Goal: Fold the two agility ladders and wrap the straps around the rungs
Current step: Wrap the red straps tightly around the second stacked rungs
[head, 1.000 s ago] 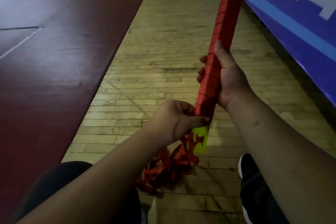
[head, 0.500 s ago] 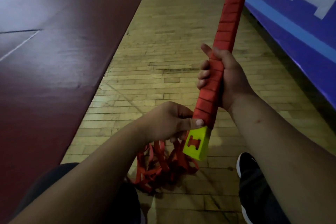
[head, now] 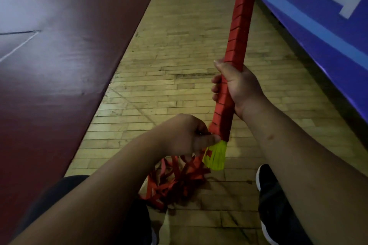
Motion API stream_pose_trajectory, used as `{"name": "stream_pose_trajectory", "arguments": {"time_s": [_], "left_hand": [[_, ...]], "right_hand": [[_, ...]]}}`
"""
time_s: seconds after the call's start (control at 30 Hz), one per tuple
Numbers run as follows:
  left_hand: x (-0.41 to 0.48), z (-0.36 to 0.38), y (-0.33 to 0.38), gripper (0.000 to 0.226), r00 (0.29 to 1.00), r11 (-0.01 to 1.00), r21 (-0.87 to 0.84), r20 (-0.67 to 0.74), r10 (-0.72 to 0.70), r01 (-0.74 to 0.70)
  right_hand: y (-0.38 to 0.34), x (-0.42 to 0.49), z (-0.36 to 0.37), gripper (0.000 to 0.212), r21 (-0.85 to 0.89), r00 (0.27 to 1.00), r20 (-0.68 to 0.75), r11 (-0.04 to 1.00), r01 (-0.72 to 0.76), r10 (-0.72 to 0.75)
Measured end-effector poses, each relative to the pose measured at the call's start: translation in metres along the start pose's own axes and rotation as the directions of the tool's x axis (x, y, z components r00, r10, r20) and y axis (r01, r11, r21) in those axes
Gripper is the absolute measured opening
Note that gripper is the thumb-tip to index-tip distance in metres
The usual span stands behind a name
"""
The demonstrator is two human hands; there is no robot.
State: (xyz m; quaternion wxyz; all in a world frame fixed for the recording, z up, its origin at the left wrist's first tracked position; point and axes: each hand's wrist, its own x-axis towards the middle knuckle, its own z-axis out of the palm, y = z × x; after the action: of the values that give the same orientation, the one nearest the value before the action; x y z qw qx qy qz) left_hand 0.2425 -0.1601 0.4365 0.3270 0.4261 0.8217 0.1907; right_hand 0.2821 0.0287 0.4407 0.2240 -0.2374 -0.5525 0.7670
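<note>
Nearest, below both hands: a black shoe point(head: 272, 195) on the R, and the loose straps point(head: 175, 179) lying in a red tangle on the wooden floor point(head: 179, 55), right under the L knuckles.

L hand point(head: 185, 137): fingers curled tight, thumb pressed onto the lowest turn of red wrap. It pinches the rung bundle point(head: 237, 26) at that edge; can't tell whether a strap end also sits inside the fist. Just below the thumb tip the yellow rung ends point(head: 216, 157) stick out bare.

R hand point(head: 239, 87), a bit further up: fingers and thumb clamped round the bundle's lower third, holding it near upright. Above those fingers the bundle runs on, red turns packed edge to edge, and its top leaves the frame.

Step, prob.: wrapping strap round the stacked rungs of one ladder – mostly covered, with slack left on the floor. Next move likely needs the L hand to draw up a length of slack and lay it tight over the yellow ends, while the R grip stops the stack twisting – a slack turn could slip off.

Beyond the fingertips: dark red mat point(head: 59, 45) on the L, blue banner point(head: 328, 16) on the R.
</note>
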Motion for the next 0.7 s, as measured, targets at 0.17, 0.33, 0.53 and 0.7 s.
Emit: {"name": "stream_pose_trajectory", "arguments": {"time_s": [0.17,0.33,0.53,0.7], "left_hand": [[0.005,0.019,0.003,0.058,0.98,0.987,0.155,-0.199,-0.016,0.047],[0.006,0.024,0.01,0.045,0.968,0.992,0.116,-0.249,-0.021,0.052],[0.0,0.017,0.009,0.03,0.974,0.997,-0.063,-0.224,0.02,-0.035],[-0.006,-0.007,0.004,0.019,0.982,0.879,-0.459,0.068,0.177,-0.127]], "right_hand": [[0.001,0.0,0.0,0.039,-0.029,0.995,-0.098,0.999,0.025,-0.027],[0.001,-0.001,-0.001,0.04,-0.02,0.993,-0.121,1.0,0.001,-0.004],[-0.005,-0.003,-0.006,0.035,0.156,0.998,-0.019,0.986,-0.064,0.067],[-0.008,-0.009,-0.017,0.043,0.537,0.936,0.348,0.809,-0.24,0.047]]}}
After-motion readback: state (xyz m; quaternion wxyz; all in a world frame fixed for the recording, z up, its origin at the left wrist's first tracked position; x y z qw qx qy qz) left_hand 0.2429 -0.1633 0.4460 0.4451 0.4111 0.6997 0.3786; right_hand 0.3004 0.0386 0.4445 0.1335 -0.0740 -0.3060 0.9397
